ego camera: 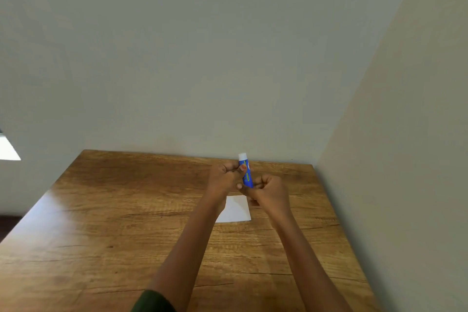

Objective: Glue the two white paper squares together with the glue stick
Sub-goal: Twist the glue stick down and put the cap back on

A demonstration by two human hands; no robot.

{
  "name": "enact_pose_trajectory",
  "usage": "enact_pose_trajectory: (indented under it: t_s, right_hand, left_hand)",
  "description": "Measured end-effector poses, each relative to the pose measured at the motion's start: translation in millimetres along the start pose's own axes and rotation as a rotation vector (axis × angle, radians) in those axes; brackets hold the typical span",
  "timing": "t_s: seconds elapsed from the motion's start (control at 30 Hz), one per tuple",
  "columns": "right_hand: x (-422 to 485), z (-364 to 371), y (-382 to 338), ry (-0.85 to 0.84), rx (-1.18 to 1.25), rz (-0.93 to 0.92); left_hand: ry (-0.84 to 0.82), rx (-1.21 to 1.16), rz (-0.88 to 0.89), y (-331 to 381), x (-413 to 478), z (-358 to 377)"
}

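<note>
glue stick (247, 175) clamped in left hand (225, 177) and right hand (271, 190) grips, above white paper (235, 211) near far table (126, 210) edge.

We see a wood table (114, 235) filling the lower half of the frame, brown w/ dark grain lines & a few small knots. Its far edge runs across just below mid-frame, and its right edge slants down to the lower right. Pale glare sits on the left part of the top. Flat on it, right of centre, lies white paper (238, 213), its upper left corner hidden. We can't tell if it's one sheet or two.
</note>
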State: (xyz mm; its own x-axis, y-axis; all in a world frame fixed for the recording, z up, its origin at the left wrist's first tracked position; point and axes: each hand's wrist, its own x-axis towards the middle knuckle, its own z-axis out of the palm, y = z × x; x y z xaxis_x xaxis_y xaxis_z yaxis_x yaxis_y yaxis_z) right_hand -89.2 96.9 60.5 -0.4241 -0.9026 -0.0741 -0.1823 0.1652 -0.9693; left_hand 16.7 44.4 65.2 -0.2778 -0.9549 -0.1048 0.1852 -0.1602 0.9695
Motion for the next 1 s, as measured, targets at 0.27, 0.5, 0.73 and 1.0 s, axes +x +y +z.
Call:
enact_pose_trajectory:
  t_s: [0.27,0.5,0.73,1.0]
  right_hand:
    - [1.4,-18.2,-8.5,-0.551,0.322,0.252]
    - [3.4,-11.1,-1.3,-0.266,0.045,0.096]
    - [0.8,0.7,2.8,-0.326,0.063,0.129]
    - [-0.6,-3.4,9.7,-0.334,0.242,0.125]
  left_hand:
    - [-0.024,-0.034,0.007,-6.0,0.0,-10.5]
    - [-0.016,-0.008,0.006,-11.3,-2.6,-9.3]
    - [-0.014,-0.011,-0.027,-12.4,1.9,-12.0]
    - [-0.025,0.011,0.000,-11.5,1.0,-12.9]
